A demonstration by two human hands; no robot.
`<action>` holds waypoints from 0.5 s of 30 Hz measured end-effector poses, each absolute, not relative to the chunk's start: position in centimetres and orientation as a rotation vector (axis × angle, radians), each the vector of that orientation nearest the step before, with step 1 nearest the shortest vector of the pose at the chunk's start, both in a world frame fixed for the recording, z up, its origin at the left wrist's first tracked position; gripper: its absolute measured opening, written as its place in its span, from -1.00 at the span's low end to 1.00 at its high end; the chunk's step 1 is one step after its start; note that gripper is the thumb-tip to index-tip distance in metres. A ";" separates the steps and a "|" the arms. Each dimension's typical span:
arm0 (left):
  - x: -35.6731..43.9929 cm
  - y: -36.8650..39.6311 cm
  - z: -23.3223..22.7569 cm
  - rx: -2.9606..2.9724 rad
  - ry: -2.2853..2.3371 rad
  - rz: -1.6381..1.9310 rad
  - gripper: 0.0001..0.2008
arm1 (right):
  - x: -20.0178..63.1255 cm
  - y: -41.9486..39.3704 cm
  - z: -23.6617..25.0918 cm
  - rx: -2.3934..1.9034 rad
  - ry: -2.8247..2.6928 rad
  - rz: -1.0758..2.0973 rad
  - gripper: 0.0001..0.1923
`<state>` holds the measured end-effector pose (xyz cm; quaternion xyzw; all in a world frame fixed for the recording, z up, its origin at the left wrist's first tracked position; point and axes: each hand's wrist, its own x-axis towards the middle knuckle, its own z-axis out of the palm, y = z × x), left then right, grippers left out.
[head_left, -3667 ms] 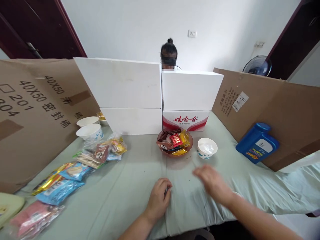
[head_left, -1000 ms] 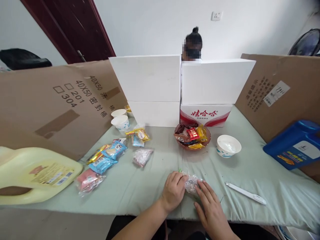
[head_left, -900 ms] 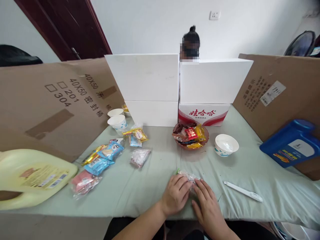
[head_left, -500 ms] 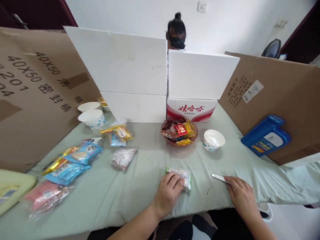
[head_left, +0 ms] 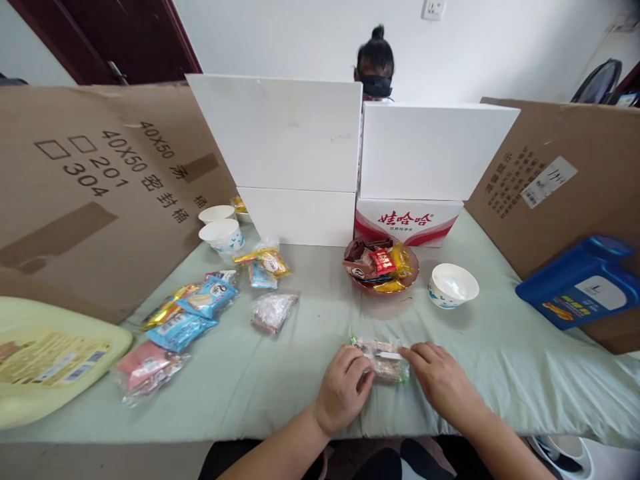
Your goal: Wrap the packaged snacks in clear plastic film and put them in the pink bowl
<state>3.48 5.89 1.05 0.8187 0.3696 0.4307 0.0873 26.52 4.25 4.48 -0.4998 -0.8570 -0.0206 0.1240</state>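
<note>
A clear packet with green ends (head_left: 393,373) lies flat on the cloth in front of me, with pale brownish contents showing through it. My left hand (head_left: 345,387) has its fingers curled over the packet's left part, pinning it down. From the right, my right hand (head_left: 440,380) grips a slim white tool that looks like a utility knife (head_left: 391,355). The tool lies across the top of the packet and points left. Whether its blade is out or cuts the film, I cannot tell. Fingers hide part of its handle.
Ahead stand a brown bowl of wrapped snacks (head_left: 353,280) and a white paper bowl (head_left: 453,285). Several snack packets (head_left: 183,330) lie left, near a yellow jug (head_left: 65,360). A blue bottle (head_left: 583,283) leans right. White boxes (head_left: 300,133) form a barrier; a person (head_left: 375,60) is behind.
My right hand has moved left with the white knife, from the bare cloth onto the packet. The left hand has shifted to the packet's left part. The camera view has turned slightly left.
</note>
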 end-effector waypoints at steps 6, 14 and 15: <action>2.0 7.7 1.5 2.263 1.132 1.178 -0.79 | 39.1 0.8 0.2 -1.748 -2.275 -0.247 -0.69; -3.8 11.8 3.2 1.749 1.720 1.640 -0.89 | 33.8 1.0 3.6 -1.635 -1.949 -0.116 -0.75; -3.7 11.5 3.5 1.870 1.689 1.698 -0.88 | 32.0 1.5 4.4 -1.567 -1.958 -0.081 -0.76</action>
